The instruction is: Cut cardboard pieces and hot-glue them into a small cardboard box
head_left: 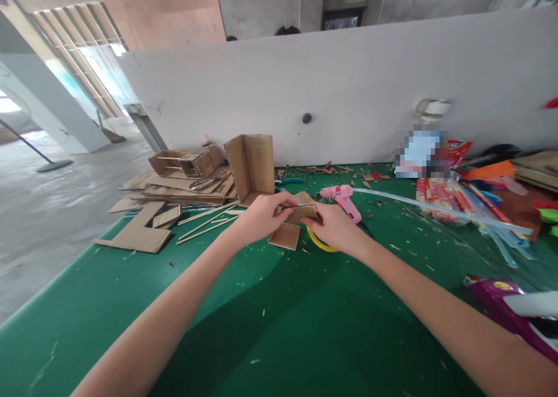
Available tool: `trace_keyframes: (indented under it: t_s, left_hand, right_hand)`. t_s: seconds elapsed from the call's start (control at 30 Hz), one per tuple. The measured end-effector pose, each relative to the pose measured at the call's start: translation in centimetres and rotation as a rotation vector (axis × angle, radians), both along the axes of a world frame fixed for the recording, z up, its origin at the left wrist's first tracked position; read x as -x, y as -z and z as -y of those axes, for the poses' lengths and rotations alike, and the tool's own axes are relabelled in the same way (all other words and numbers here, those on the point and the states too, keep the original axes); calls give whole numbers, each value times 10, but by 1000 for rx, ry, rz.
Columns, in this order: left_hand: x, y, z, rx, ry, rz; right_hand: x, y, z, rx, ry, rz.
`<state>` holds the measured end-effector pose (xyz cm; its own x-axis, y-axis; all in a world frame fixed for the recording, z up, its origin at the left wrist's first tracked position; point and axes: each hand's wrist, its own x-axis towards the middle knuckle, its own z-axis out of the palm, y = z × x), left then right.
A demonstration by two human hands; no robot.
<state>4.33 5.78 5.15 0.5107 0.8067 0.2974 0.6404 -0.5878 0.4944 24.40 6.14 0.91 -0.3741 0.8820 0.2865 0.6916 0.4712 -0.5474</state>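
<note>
Table edge (50, 291) leftward; hands (262, 215) (335, 225) on cardboard (301, 214)

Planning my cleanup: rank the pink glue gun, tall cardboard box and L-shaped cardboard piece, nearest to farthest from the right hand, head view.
1. Pink glue gun, just beyond.
2. Tall cardboard box, left.
3. L-shaped cardboard piece, far left.

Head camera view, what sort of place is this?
Probably a craft workspace: a pink glue gun, a cut cardboard sheet and an open cardboard box sit on a green tabletop.
</note>
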Motion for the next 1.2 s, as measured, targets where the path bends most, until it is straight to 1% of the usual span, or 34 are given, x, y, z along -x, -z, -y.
trace_keyframes:
  t_s: [0.07,0.17,0.27,0.37,0.47,0.57,0.73,0.93,1.1,1.2]
  left_hand:
    - [5,-2,-2,38,-11,32]
    - [18,-1,-11,118,-93,42]
    - [29,5,-22,241,-141,-10]
    - [30,11,-25,339,-119,-58]
    - [26,14,-22,421,-95,-51]
    - [23,14,-20,464,-91,-30]
    - [23,13,-19,479,-111,-24]
    - [22,11,-19,513,-131,-24]
    - [22,13,-19,501,-138,-17]
    - [24,16,-21,514,-137,1]
  right_hand:
    - [9,10,-1,-38,85,-17]
    - [19,22,-5,-74,163,-6]
    - [23,30,-10,-84,184,43]
    - [24,34,-14,-93,176,37]
    - [26,36,-15,-87,157,50]
    - [27,35,-15,-74,138,94]
    - [26,34,-16,-111,113,160]
    - [25,34,-19,-89,132,165]
    - [27,35,-17,-89,165,205]
    - [25,35,-16,-113,138,227]
